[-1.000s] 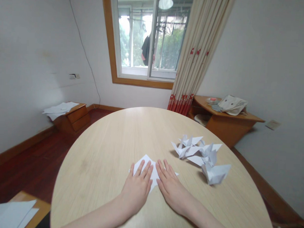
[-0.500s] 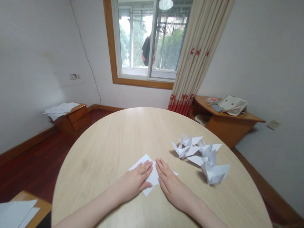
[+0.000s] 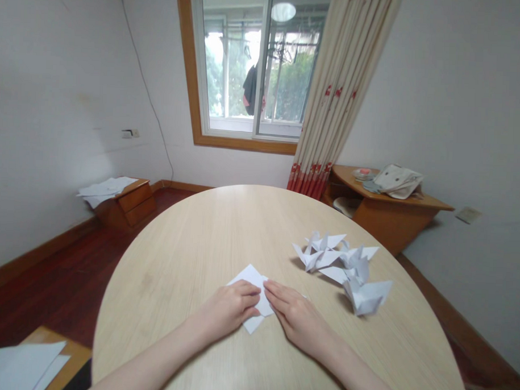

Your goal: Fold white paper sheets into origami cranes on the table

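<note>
A folded white paper sheet lies on the round light-wood table in front of me. My left hand rests on its left part with the fingers curled and pressed onto the paper. My right hand lies on its right part, fingers together and pointing left, their tips meeting the left hand's over the sheet. Most of the sheet is hidden under both hands. To the right sit several folded white paper cranes.
A low wooden cabinet with loose papers stands at the left wall. A wooden desk with a bag is at the right, beside a curtain and window. White sheets lie on a surface at the lower left.
Both hands have drawn back toward me over the sheet. The left hand's fingers went from flat and spread to curled, and the right hand's fingers turned leftward and closed together.
</note>
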`<act>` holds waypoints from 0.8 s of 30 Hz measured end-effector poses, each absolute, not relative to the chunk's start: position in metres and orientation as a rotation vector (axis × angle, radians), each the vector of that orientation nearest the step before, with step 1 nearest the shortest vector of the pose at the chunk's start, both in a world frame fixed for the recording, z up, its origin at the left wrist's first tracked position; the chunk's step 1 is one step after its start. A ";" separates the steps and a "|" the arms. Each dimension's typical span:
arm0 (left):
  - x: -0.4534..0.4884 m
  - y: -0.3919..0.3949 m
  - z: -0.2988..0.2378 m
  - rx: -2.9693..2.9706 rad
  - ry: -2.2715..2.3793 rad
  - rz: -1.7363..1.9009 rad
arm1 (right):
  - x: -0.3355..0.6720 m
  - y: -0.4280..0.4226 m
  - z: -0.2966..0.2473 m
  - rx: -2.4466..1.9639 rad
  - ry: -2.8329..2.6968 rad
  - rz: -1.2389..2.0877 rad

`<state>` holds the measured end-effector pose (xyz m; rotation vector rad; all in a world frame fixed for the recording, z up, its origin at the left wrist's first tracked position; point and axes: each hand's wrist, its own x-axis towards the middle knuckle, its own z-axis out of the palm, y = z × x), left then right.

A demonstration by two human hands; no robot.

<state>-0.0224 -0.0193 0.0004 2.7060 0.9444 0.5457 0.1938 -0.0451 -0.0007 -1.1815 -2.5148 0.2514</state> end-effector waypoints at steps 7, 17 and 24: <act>-0.022 -0.022 0.009 2.587 0.979 0.567 | 0.193 -0.046 0.004 -1.150 -2.488 0.287; -0.021 -0.022 0.010 2.569 0.995 0.609 | 0.193 -0.053 0.017 -1.149 -2.401 0.398; -0.022 -0.022 0.011 2.611 0.985 0.604 | 0.191 -0.054 0.018 -1.234 -2.337 0.504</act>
